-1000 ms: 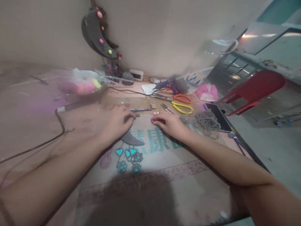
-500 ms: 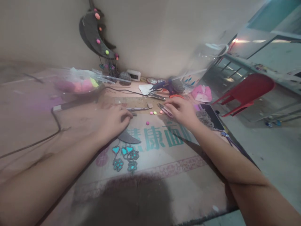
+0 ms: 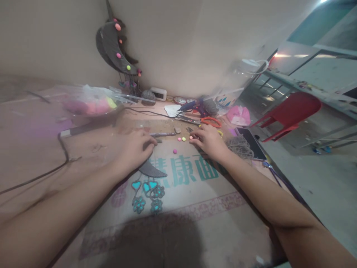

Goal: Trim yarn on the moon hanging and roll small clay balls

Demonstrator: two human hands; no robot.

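Note:
A grey felt crescent moon (image 3: 152,170) lies on the printed table board. Strings hang from its lower end with turquoise hearts (image 3: 150,186) and grey-turquoise flowers (image 3: 138,204). My left hand (image 3: 135,147) covers the moon's middle and holds it down, thumb bent toward the fingers. At the tips of my right hand (image 3: 209,140), a small orange ball (image 3: 191,137) sits between thumb and forefinger. Small snips (image 3: 190,129) lie partly hidden under that hand. Left of it are a pink ball (image 3: 179,139), a yellow ball (image 3: 183,139) and, nearer me, a magenta ball (image 3: 174,151).
Behind the hands lie a pen-like tool (image 3: 163,134), orange-handled scissors (image 3: 210,121) and a blue glue gun (image 3: 189,106) with its cable. Grey yarn (image 3: 240,146) and a dark tablet-like slab (image 3: 252,143) are on the right. A decorated moon (image 3: 111,46) hangs on the wall.
My right hand has let go of the pink-handled snips and moved its fingertips onto the orange ball. My left hand stays on the moon. The view has tilted slightly upward.

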